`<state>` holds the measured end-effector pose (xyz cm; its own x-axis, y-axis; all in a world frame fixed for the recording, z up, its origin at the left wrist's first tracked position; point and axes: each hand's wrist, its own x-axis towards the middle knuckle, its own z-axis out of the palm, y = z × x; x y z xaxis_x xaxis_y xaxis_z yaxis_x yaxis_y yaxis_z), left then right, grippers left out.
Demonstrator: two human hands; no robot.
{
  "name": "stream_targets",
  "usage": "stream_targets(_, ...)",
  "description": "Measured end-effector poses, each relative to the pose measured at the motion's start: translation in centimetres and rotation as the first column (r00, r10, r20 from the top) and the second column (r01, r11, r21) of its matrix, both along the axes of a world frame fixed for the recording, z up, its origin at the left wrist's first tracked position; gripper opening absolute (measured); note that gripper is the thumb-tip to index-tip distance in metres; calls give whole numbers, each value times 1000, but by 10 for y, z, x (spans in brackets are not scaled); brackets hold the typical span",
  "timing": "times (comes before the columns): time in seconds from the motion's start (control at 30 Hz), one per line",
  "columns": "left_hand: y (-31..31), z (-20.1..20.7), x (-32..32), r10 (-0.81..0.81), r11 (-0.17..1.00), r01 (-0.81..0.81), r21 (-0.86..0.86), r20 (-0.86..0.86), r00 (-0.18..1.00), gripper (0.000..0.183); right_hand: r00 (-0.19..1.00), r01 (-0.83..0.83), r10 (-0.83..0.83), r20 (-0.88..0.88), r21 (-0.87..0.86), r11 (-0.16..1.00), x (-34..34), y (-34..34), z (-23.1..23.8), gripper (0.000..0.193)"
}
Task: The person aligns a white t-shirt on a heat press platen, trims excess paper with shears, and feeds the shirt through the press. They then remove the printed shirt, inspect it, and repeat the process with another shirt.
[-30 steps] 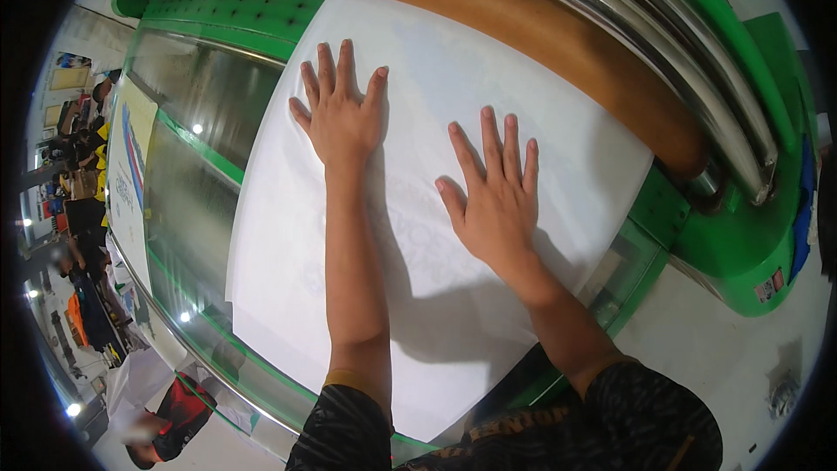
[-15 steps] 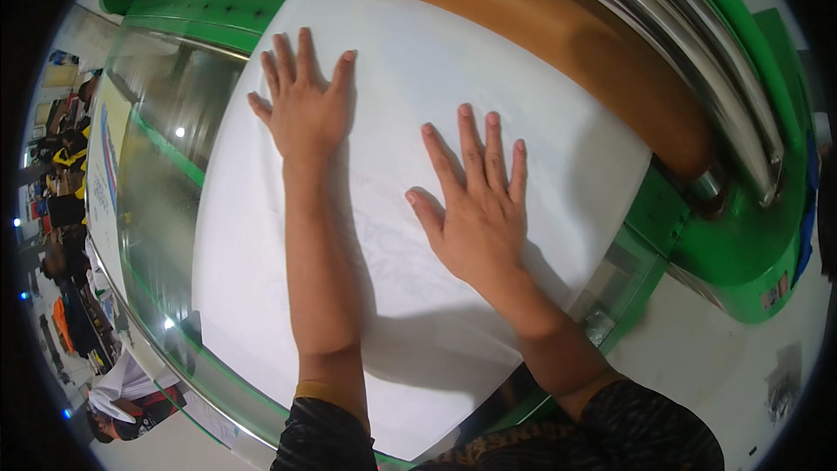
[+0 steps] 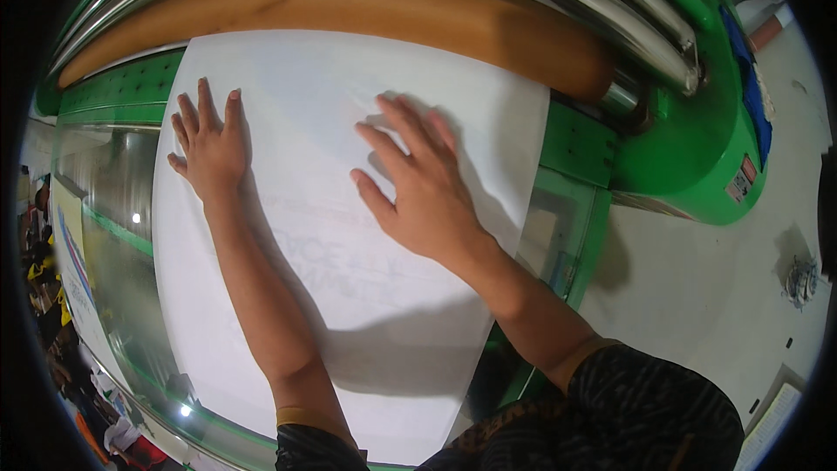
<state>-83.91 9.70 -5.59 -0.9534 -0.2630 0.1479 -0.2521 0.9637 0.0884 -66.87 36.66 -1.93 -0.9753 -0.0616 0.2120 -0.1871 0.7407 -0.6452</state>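
A large white sheet (image 3: 288,331) lies over the glass top of a green machine, its far edge against a long brown roller (image 3: 375,4). Faint marks show through the sheet's middle. My left hand (image 3: 214,153) rests on the sheet near its left edge, fingers spread and pointing at the roller. Right of the sheet's centre, my right hand (image 3: 423,187) is over it with the fingers apart and slightly bent; whether the whole palm touches I cannot tell. Neither hand holds anything.
Shiny metal bars (image 3: 602,0) run behind the roller. A rounded green housing (image 3: 689,157) closes off the machine's right end, with a blue cloth (image 3: 741,78) on it. The glass top (image 3: 109,174) shows left of the sheet. A crumpled bundle (image 3: 799,283) lies on the floor at right.
The view has turned to the right. My right hand has shifted toward the sheet's middle and its fingers have bent; my left hand stays flat near the left edge.
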Motion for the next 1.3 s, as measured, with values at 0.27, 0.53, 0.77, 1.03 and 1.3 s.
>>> stream_targets(0.27,0,-7,-4,-10,1000,11,20,-45,999,80,955,271,-297,-11,440,856,20,18,-6,65)
stream_targets(0.53,-25,-2,-12,-69,998,68,14,43,997,75,951,262,-306,37,422,868,22,17,-8,67)
stream_targets(0.77,-29,13,7,-22,996,12,83,117,993,77,953,233,-295,76,443,866,16,22,-3,68)
stream_targets(1.03,-107,5,34,-113,989,108,99,44,993,73,958,222,-275,76,404,887,16,25,-2,69)
stream_targets(1.3,-98,1,34,-111,993,110,32,14,994,69,960,226,-271,70,374,899,17,27,1,69)
